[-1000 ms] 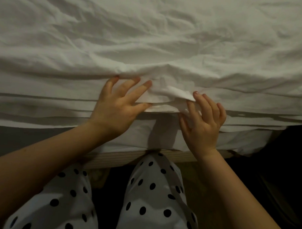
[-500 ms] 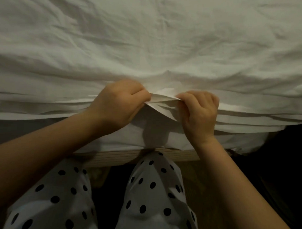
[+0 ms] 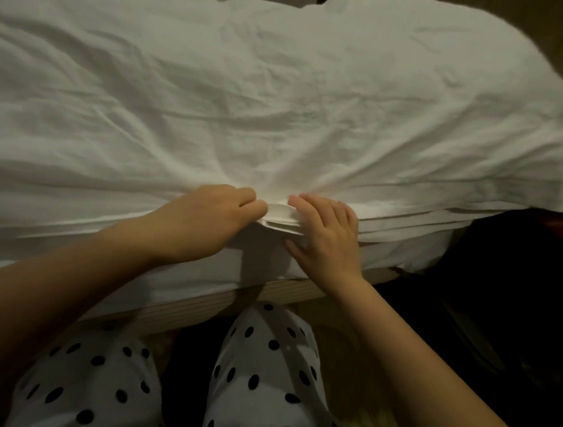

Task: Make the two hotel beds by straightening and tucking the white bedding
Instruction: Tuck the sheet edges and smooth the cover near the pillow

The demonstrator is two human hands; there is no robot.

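Not very far along, I'd say. The white bedding is spread over the top of this bed and covers it, but it's full of creases, and along the near side the layers sit stacked and loose instead of tucked in. So smoothing and tucking are both left to do here. The second bed isn't in view, so I can't say anything about that one.

Both hands are at the near edge of the mattress, close together, working a folded edge of the sheet that sticks out between them. The left hand is knuckles-up with its fingers curled in, pinching the left side of that fold. Creases fan out into the bedding from that spot, so I reckon it's pulling. The right hand has its thumb under the fold and its fingers laid fairly straight over the top — looks like a looser pinch to me.

Both forearms reach in from below, over the wooden bed frame and the person's polka-dot trousers — so they're right up against the bed.
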